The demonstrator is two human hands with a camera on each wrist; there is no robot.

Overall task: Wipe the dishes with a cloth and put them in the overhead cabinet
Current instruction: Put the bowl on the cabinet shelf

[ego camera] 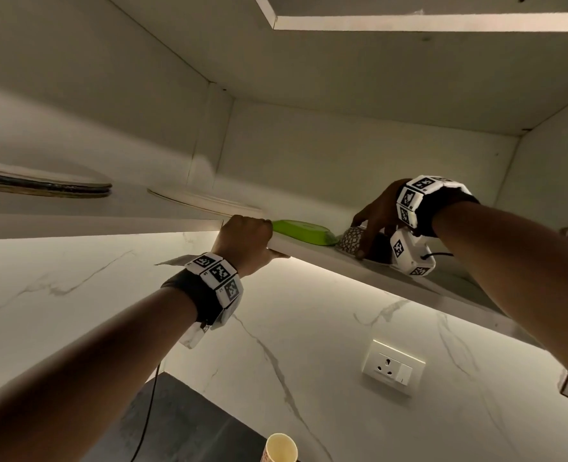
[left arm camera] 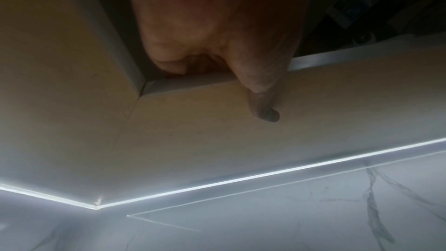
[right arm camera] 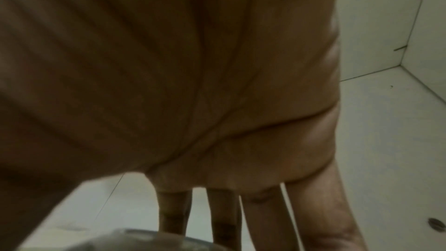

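I am looking up into the open overhead cabinet [ego camera: 359, 155]. A green plate [ego camera: 304, 231] lies flat on its bottom shelf [ego camera: 392, 278]. Just right of it stands a patterned cup [ego camera: 351, 240]. My right hand [ego camera: 379, 215] reaches over the cup, fingers behind it and thumb in front, holding it on the shelf. In the right wrist view the palm [right arm camera: 193, 83] fills the picture and the fingers [right arm camera: 313, 217] point down to the cup's grey rim [right arm camera: 120, 240]. My left hand [ego camera: 246, 240] grips the shelf's front edge [left arm camera: 193, 83], thumb [left arm camera: 263, 102] underneath.
Two more plates [ego camera: 42, 186] [ego camera: 209, 203] lie in the compartment to the left. Below are a marble backsplash [ego camera: 309, 311] with a wall socket [ego camera: 392, 366], a dark counter [ego camera: 182, 428], a paper cup [ego camera: 281, 448] and a thin cable [ego camera: 149, 411].
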